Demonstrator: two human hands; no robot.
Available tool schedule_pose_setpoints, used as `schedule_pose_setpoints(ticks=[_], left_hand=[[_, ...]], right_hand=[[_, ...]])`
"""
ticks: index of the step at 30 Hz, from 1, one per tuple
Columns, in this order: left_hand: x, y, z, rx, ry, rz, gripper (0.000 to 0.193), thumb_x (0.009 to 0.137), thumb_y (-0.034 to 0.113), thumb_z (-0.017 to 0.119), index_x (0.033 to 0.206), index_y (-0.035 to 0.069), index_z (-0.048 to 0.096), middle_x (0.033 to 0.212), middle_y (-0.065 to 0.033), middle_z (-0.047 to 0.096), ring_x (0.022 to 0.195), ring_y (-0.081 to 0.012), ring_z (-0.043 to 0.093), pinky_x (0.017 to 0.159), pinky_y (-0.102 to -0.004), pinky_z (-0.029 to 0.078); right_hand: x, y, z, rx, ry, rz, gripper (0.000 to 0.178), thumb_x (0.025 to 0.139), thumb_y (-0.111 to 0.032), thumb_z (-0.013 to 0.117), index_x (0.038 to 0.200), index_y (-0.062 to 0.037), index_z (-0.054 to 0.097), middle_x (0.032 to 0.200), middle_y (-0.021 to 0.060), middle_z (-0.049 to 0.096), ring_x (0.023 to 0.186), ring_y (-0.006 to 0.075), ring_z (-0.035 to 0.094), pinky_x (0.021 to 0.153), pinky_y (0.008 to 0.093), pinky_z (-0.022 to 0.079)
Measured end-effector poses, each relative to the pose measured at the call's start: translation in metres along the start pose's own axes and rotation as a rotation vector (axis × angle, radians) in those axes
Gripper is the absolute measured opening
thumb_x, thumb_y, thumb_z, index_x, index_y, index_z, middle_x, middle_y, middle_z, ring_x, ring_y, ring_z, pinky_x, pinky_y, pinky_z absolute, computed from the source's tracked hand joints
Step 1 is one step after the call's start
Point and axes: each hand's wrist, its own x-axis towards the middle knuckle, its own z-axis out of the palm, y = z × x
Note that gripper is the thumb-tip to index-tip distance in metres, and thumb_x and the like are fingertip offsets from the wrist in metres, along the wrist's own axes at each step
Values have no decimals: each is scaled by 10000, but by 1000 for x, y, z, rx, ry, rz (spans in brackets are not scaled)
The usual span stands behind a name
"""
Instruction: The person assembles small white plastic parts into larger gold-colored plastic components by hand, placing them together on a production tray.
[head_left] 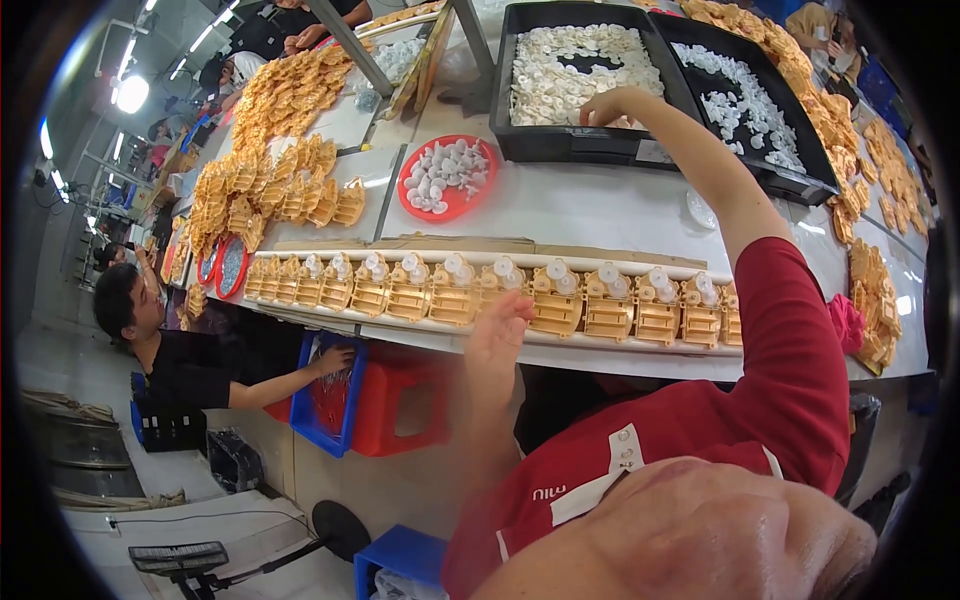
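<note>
My right hand (612,106) reaches into a black tray (575,145) filled with small round white plastic parts (560,85). Its fingers bend down among them, and what the fingertips pinch is hidden. My left hand (500,330) is raised in front of a row of gold plastic housings (455,304), fingers curled together, slightly blurred. Whether anything sits in those fingers I cannot make out. The housings stand side by side along a white rail; those in the middle and at the right carry white round parts on top, while several at the left end show none.
A red bowl (462,212) of white pieces stands beyond the row. Another black tray (810,182) holds pale parts at the right. Gold housings (285,185) are heaped at the left. A seated co-worker (185,370) reaches into a blue crate (355,395) beside a red stool (400,440).
</note>
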Motion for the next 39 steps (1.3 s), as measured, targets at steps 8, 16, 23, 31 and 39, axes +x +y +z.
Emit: schedule_pose_setpoints(ticks=[8, 16, 23, 31, 39], left_hand=[[-2, 0, 9, 13, -29, -13, 361, 903, 82, 529, 1249, -1, 462, 1125, -125, 559, 1038, -182, 531, 935, -297, 396], [-3, -1, 20, 37, -35, -23, 364, 903, 87, 532, 1247, -8, 461, 1116, -122, 567, 1025, -175, 539, 923, -292, 404], [1, -10, 25, -39, -35, -83, 361, 904, 99, 530, 1243, -10, 464, 1112, -113, 570, 1003, -164, 546, 911, -287, 413], [30, 9, 60, -94, -170, -210, 339, 916, 150, 518, 1223, 10, 484, 1082, -102, 592, 992, -160, 563, 878, -284, 439], [174, -3, 142, -747, -273, -369, 289, 910, 208, 506, 1144, 39, 487, 1091, -122, 557, 987, -251, 562, 858, -370, 451]], right_hand=[[46, 16, 3, 68, -44, 19, 385, 768, -251, 643, 1132, -176, 540, 1031, 89, 581, 809, 246, 598, 611, 431, 529], [69, 13, 2, -68, -42, 19, 336, 739, -278, 637, 1053, -157, 620, 875, 81, 614, 692, 239, 588, 567, 413, 519], [57, 14, 6, -8, 67, -49, 281, 733, -185, 651, 1005, -119, 650, 878, 72, 615, 677, 223, 560, 529, 363, 487], [14, 32, 4, 622, 146, -129, 177, 675, -126, 713, 833, -61, 667, 766, 28, 601, 642, 132, 548, 556, 247, 477], [-12, 49, -13, 1021, 239, -194, 104, 708, -76, 702, 780, -73, 628, 634, -12, 550, 469, 53, 431, 429, 185, 369]])
